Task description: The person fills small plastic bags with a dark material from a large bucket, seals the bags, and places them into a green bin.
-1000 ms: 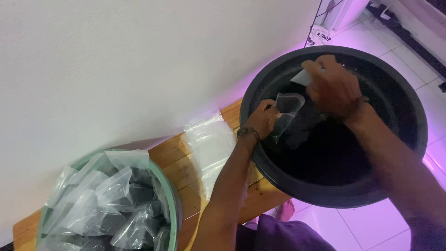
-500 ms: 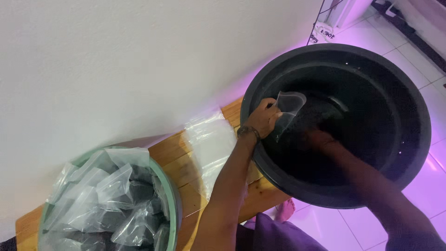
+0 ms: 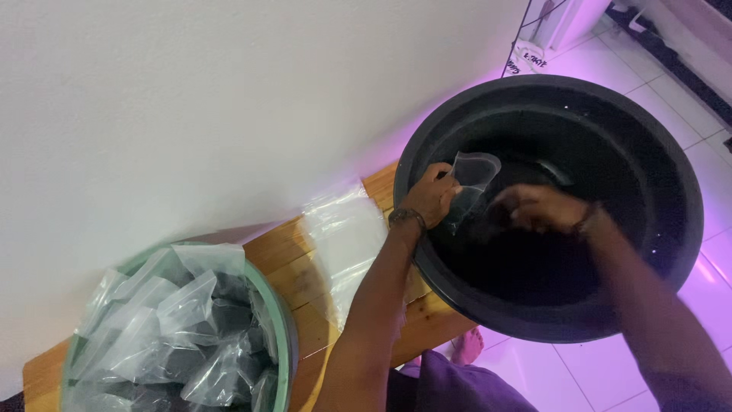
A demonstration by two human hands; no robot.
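Head view, looking straight down: the left hand (image 3: pixel 432 197) sits just right of centre, fingers pinched shut on the edge of a small clear plastic bag (image 3: pixel 471 179), holding it open-mouthed over the inner left wall of the big black tub (image 3: pixel 663 175) that fills the right side of the frame. A dark wristband (image 3: pixel 405 217) shows on that wrist, right where it crosses the tub's rim. The right hand (image 3: pixel 543 208) is down inside the tub, just right of the bag, blurred; fingers look curled, but whether they grip anything I cannot tell, the dark interior swallows the detail. The bag hangs between the two hands, its lower end dipping toward the dark stuff at the bottom of the tub. Left of the tub, a stack of flat empty clear bags (image 3: pixel 343 244) lies on the wooden bench (image 3: pixel 301 278), running along the white wall (image 3: pixel 191 99). Lower left corner: a green basin (image 3: pixel 284 328) piled with filled clear bags (image 3: pixel 183 328), dark contents showing through the plastic. Bottom centre, a bare foot (image 3: pixel 467 347) on the white floor tiles (image 3: pixel 534 381), which are washed in purple light along the right edge.
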